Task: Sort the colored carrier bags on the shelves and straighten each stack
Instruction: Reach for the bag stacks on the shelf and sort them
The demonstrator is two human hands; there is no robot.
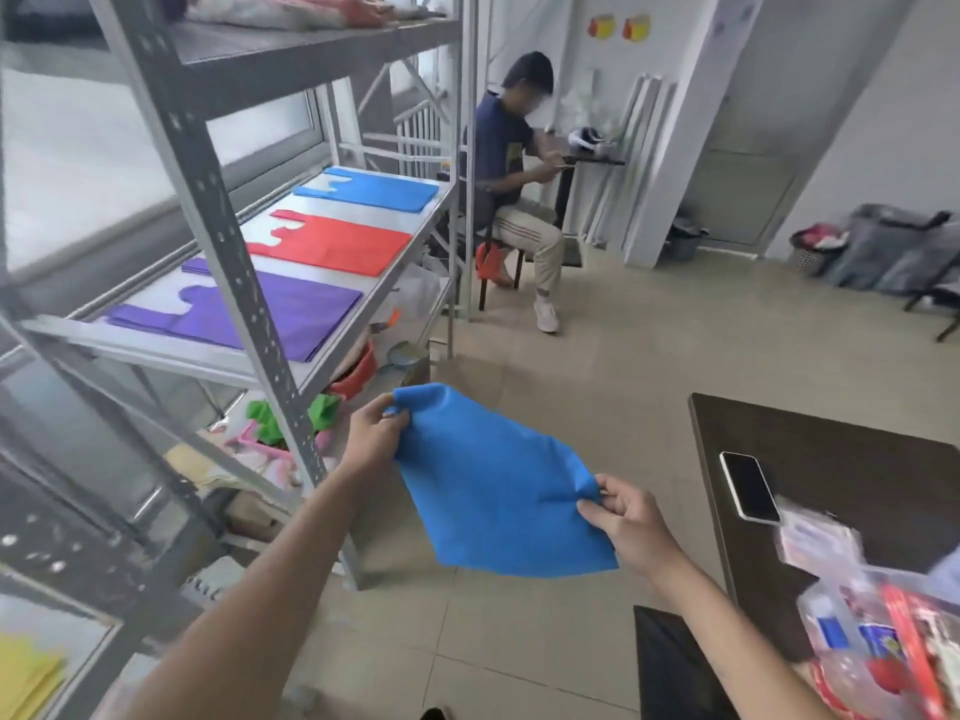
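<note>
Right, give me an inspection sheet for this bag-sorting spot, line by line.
Surface: grey metal shelf, middle level, holds three flat stacks in a row.
Job's things: purple stack nearest, red stack in the middle, blue stack farthest; loose blue bag held in the air in front of the shelf.
Clutter: green bags and a red basin on the lower levels; phone and packets on the dark table.
Grippers: left hand and right hand each pinch a corner of the blue bag.
Cables: nothing seen.
Surroundings: seated person beyond the shelf, tiled floor.
</note>
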